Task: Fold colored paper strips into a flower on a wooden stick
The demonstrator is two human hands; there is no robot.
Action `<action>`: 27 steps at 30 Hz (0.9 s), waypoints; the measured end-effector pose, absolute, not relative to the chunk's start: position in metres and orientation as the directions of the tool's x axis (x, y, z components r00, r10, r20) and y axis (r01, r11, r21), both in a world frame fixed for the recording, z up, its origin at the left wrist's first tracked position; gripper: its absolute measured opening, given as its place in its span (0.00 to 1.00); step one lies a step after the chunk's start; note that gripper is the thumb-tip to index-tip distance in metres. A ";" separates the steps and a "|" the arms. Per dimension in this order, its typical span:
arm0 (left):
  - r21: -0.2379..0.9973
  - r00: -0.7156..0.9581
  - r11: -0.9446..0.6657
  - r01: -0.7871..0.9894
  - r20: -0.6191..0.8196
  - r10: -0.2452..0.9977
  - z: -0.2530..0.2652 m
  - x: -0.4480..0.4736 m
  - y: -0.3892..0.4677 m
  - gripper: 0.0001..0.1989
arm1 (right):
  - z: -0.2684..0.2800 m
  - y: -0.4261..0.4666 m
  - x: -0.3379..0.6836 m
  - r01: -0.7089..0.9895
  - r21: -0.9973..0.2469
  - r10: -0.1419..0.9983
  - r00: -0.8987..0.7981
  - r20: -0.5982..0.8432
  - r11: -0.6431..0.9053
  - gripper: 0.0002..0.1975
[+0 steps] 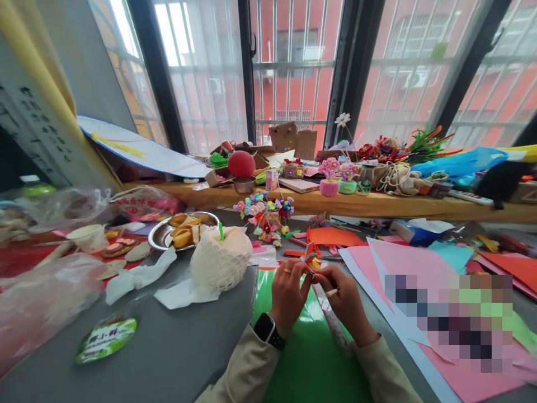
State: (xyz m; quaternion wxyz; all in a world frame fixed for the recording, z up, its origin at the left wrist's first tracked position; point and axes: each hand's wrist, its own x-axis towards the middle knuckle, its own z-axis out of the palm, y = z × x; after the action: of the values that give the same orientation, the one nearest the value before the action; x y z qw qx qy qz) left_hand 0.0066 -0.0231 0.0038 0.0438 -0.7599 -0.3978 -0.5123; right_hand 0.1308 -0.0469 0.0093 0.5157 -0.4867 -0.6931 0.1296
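My left hand [289, 294], with a ring and a dark watch on the wrist, is closed in a pinch. Its fingertips meet those of my right hand [343, 296] on something small and dark that I cannot make out. Out of my right fist pokes the pale end of a thin stick [331, 292], whose other end is hidden. Both hands are above a glossy green sheet [312, 358]. Just beyond the fingertips are folded orange, blue and yellow paper pieces [311, 253]; whether my fingers hold any of them is unclear.
To the left stand a netted coconut [222, 260] with a green straw and a metal bowl [156, 234] of peels. A bunch of fuzzy flowers [266, 215] is ahead. Pink paper sheets [474, 366] lie right. Crafts crowd the windowsill [201, 197].
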 end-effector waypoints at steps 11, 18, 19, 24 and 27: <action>0.089 0.319 -0.731 0.676 0.859 0.400 0.010 -0.003 -0.019 0.03 | 0.005 -0.043 0.133 0.636 -0.521 0.714 -0.067 0.697 0.569 0.04; 0.045 0.449 -0.765 0.642 0.787 0.423 0.012 -0.005 -0.018 0.06 | 0.008 -0.043 0.135 0.684 -0.409 0.664 -0.147 0.733 0.604 0.10; 0.041 0.467 -0.768 0.640 0.772 0.431 0.012 -0.005 -0.017 0.06 | 0.009 -0.043 0.135 0.680 -0.392 0.650 -0.165 0.742 0.620 0.10; 0.169 0.443 -0.780 0.603 0.742 0.503 0.011 -0.004 -0.016 0.05 | 0.009 -0.041 0.138 0.667 -0.399 0.639 -0.152 0.754 0.630 0.09; 0.298 0.382 -0.772 0.562 0.734 0.562 0.011 -0.002 -0.017 0.04 | 0.007 -0.041 0.138 0.678 -0.407 0.630 -0.105 0.770 0.611 0.09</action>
State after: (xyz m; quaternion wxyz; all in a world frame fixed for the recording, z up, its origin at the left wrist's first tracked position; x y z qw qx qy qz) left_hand -0.0020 -0.0173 0.0106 0.0001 -0.8313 -0.3379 -0.4414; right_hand 0.1382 -0.0410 0.0069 0.5036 -0.4401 -0.7431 -0.0242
